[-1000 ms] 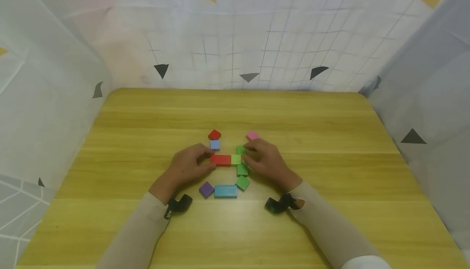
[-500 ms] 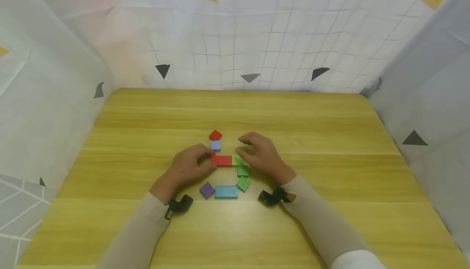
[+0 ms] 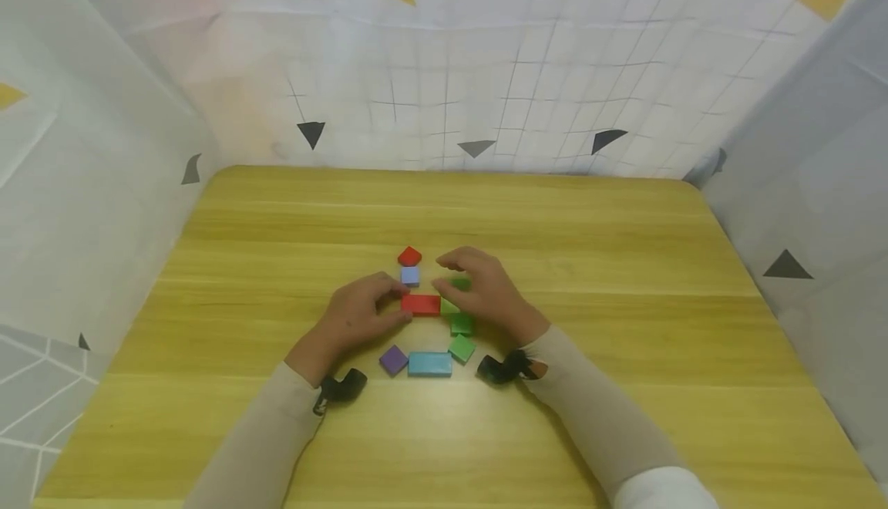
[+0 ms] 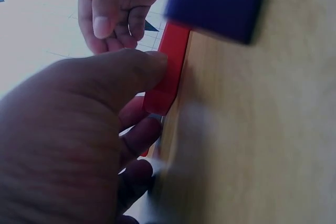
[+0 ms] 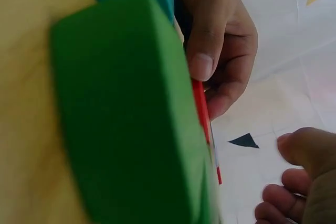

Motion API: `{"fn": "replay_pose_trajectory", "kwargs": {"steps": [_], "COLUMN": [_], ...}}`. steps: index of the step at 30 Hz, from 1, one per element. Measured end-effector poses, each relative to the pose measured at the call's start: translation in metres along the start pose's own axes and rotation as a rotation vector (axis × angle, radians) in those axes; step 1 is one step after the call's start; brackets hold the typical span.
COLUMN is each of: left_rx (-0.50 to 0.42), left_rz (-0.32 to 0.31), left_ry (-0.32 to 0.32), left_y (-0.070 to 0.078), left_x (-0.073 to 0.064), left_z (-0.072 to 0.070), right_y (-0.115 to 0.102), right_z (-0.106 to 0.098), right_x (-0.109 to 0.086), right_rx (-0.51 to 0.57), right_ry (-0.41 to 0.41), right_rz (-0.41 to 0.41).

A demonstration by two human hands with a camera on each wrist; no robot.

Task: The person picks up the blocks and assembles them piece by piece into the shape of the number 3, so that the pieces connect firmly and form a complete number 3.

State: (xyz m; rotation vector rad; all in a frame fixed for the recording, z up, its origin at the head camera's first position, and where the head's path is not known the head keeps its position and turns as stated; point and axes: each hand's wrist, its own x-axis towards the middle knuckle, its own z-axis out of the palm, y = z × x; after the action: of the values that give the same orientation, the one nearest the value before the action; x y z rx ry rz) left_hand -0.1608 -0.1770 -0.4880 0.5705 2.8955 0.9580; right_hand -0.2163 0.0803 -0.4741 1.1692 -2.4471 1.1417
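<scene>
My left hand (image 3: 354, 312) pinches the left end of a flat red rectangular block (image 3: 421, 305) between thumb and fingers; its thumb presses the block's near side in the left wrist view. A light green block (image 3: 448, 306) adjoins the red one's right end, partly covered by my right hand (image 3: 489, 289). That hand hovers over the green pieces, its thumb and fingers apart with nothing between them. Green blocks lie just behind (image 3: 461, 284) and in front (image 3: 461, 325) of the light green one.
Nearer me lie a purple square block (image 3: 394, 360), a light blue rectangle (image 3: 430, 364) and a turned green square (image 3: 462, 348). Behind the red block sit a pale blue square (image 3: 410, 276) and a red pointed block (image 3: 409, 256). Patterned cloth surrounds the wooden table (image 3: 590, 432).
My right hand has moved away from the light green block, leftward and farther out over the pieces, and now hides the pink block. My left hand stays on the red block.
</scene>
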Motion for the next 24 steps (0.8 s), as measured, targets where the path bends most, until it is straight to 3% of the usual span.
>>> {"fn": "replay_pose_trajectory", "kwargs": {"steps": [4,12,24], "left_rx": [-0.007,-0.017,-0.015], "left_rz": [-0.004,-0.005,-0.011], "left_ry": [-0.003,-0.013,-0.013], "left_y": [-0.001,0.000,0.001], "left_x": [0.000,0.001,0.001], "left_z": [0.002,-0.002,-0.003], "right_y": [-0.001,-0.006,-0.008], "right_z": [0.003,0.002,0.009], "right_x": [0.005,0.014,0.023], "right_rx": [-0.012,-0.017,-0.018], "right_ry": [-0.051,-0.038,-0.117], "right_rz": [0.008,0.045,0.117]}}
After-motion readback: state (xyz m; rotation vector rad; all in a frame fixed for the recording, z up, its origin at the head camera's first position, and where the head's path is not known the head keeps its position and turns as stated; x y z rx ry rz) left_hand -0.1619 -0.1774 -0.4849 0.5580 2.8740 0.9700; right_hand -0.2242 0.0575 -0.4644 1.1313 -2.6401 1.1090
